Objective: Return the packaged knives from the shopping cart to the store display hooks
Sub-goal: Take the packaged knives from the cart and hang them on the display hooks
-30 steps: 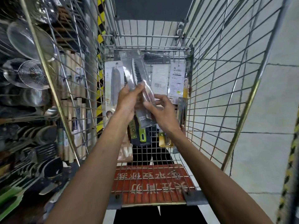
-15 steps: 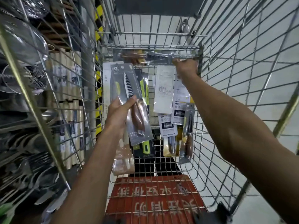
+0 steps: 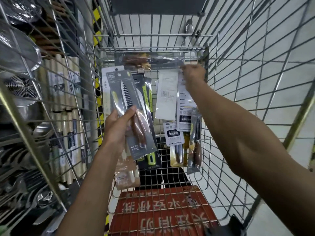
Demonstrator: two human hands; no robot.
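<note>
The left hand (image 3: 119, 126) is pinching a knife pack (image 3: 136, 120) mid-length, over the cart's (image 3: 153, 48) left side. It is probably feeling light, stiff and slick, so the hang-hole end is the safer hold. The right hand (image 3: 193, 72) is reaching the far edge; I cannot tell its grip.

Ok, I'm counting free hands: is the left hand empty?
No, the left hand grips a packaged knife with a serrated blade and brown handle.

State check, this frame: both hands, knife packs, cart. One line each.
left hand: grips gray knife pack
gray knife pack: held up, tilted
right hand: fingers curled at cart's far end, grip unclear
crosswise knife pack: lies across cart's far end
green-handled knife pack: in cart, partly behind gray pack
shopping cart: holds several packs
</note>
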